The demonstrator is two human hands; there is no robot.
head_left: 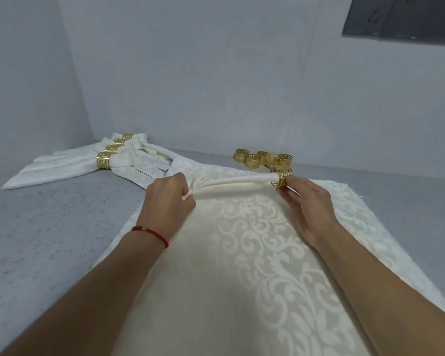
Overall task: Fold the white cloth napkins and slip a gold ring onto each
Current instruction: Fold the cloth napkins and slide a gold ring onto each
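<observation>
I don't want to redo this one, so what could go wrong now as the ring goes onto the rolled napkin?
1. The gold ring sits only on the tip of the rolled napkin; if the left hand eases its grip, the folds may loosen and bunch at the ring.
2. The right hand works close to the loose rings, so it might knock them.

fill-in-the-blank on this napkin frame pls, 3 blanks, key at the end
1. The right hand holds a gold ring at the end of the rolled ____.
2. The left hand wears a ____ bracelet on its wrist.
3. The finished napkins in the far left corner number ____.

Missing words: napkin; red; four
</observation>
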